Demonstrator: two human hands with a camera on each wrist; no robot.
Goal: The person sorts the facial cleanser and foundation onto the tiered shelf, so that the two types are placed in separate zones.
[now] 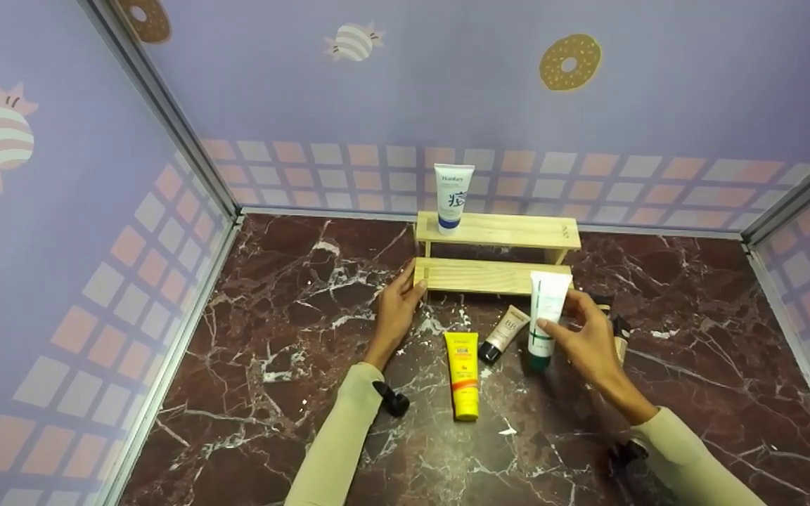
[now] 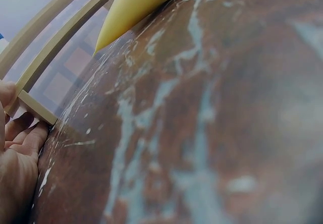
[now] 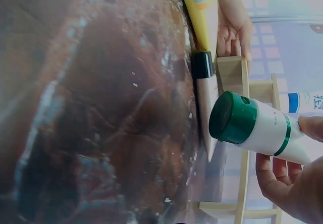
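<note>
In the head view, upper middle, the white tube with a blue band (image 1: pixel 453 193) bears a small dark brand word, seemingly "Hanbey", above a large blue Chinese character, perhaps 痘; the character shows again, turned sideways, at the right edge of the right wrist view. Right of centre, the beige tube (image 1: pixel 507 332) reads "BB". Print on the yellow tube (image 1: pixel 464 369), lower centre, and the green-capped tube (image 1: pixel 548 299), right of centre, is too small to read.
</note>
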